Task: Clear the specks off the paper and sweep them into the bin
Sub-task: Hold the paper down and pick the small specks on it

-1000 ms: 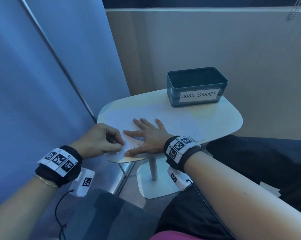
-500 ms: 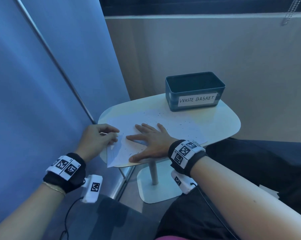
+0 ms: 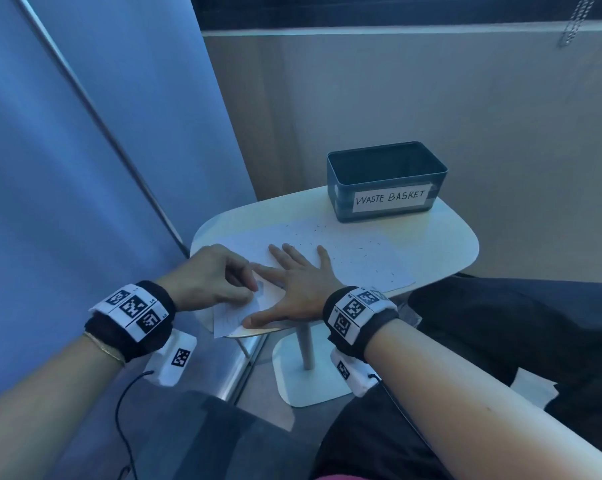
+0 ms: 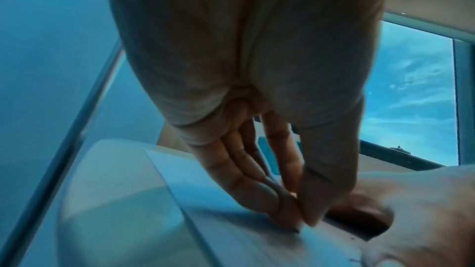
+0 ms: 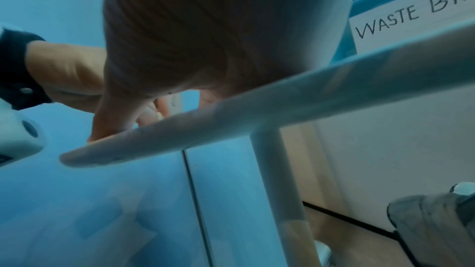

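Observation:
A white paper dotted with small dark specks lies on the small white table. The dark bin labelled WASTE BASKET stands at the table's far side. My right hand lies flat on the paper's near left part with its fingers spread. My left hand hovers at the paper's near left corner, beside the right thumb. In the left wrist view its fingertips meet the thumb and pinch a small dark speck against the paper. The right wrist view shows the table edge and the bin label.
A blue partition with a metal rail runs close along the table's left side. A beige wall stands behind the bin. The table rests on a thin post and flat base. My dark-clothed legs are at the right.
My left hand has moved from the paper's left edge back in over the near left corner, next to the right thumb. The right hand stays flat on the paper.

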